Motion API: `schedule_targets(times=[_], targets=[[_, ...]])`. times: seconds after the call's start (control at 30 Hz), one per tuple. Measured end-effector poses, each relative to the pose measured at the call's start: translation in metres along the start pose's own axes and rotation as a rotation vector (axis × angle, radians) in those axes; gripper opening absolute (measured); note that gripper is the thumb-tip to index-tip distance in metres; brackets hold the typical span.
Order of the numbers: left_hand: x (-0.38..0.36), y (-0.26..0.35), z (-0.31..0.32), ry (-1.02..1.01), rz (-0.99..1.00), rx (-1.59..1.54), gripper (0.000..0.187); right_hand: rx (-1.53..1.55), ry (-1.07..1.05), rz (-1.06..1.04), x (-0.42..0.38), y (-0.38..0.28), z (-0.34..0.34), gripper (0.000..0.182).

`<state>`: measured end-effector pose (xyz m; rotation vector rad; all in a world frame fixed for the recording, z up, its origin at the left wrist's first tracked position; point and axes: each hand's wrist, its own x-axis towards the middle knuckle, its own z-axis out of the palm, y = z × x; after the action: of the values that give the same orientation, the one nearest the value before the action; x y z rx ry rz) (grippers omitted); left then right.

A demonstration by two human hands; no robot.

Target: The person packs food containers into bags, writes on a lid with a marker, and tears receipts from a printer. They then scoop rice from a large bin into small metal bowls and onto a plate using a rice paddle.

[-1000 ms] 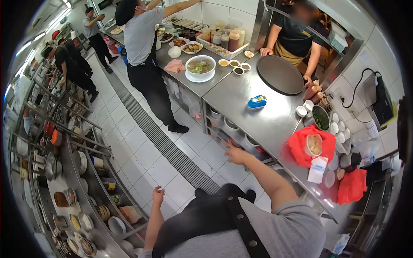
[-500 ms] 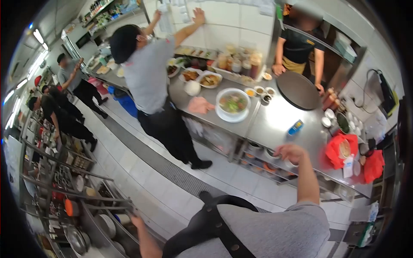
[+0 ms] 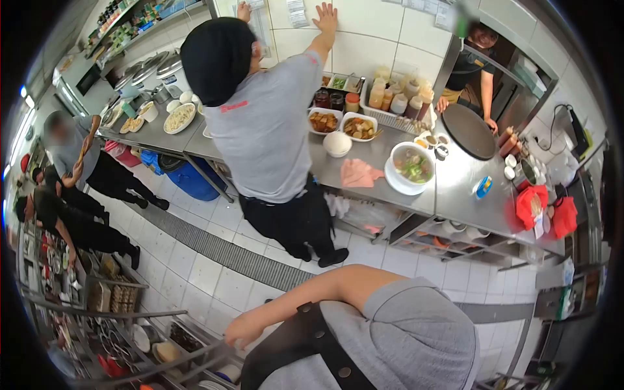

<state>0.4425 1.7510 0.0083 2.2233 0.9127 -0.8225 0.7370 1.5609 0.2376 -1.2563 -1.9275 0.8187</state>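
My right hand (image 3: 240,330) reaches across my body to the left, close to the metal storage rack (image 3: 162,315). Its fingers point down and are partly hidden; whether they hold or touch anything does not show. My left hand is out of view. Beyond my arm, the steel counter (image 3: 325,168) carries a large white bowl of soup with greens (image 3: 416,162). Beside it are a pink cloth (image 3: 361,173), a small white bowl (image 3: 337,144) and two dishes of food, one a white dish (image 3: 359,127). A blue-labelled object (image 3: 483,186) lies farther right.
A co-worker in a grey shirt (image 3: 266,130) stands at the counter, arms raised to the wall. Another person (image 3: 471,75) stands behind the round dark tray (image 3: 468,132). More people are at far left. A drain grate (image 3: 214,250) crosses the tiled floor.
My right hand has swung from near the counter's front edge to the rack at left. My left hand has left the view. The camera view has shifted, and the person behind the tray leans lower.
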Motion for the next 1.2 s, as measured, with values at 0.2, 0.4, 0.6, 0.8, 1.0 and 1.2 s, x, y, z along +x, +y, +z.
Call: schedule_targets(times=[0.2,0.4,0.6,0.8,1.0,1.2], targets=[[0.228,-0.041,-0.251,-0.002,0.348,0.402,0.024,-0.219,0.302,0.981,-0.089,0.257,0.052,0.034],[0.477,0.121,-0.525,0.404,0.597,0.299,0.073,0.094,0.017,1.754,-0.304,0.265,0.125,0.044],[0.425,0.371,-0.718,0.552,0.858,-0.234,0.054,0.263,0.094,1.850,-0.245,0.269,0.059,0.040],[0.515,0.381,-0.770,-0.173,0.416,-0.001,0.056,0.200,0.423,1.692,-0.109,0.423,-0.057,0.037],[0.673,0.458,-0.882,-0.282,0.520,-0.970,0.037,0.350,1.088,1.409,0.025,0.524,-0.219,0.040],[0.866,0.586,-1.010,0.008,0.172,-1.852,0.034,0.221,1.336,1.407,0.115,0.558,-0.321,0.038]])
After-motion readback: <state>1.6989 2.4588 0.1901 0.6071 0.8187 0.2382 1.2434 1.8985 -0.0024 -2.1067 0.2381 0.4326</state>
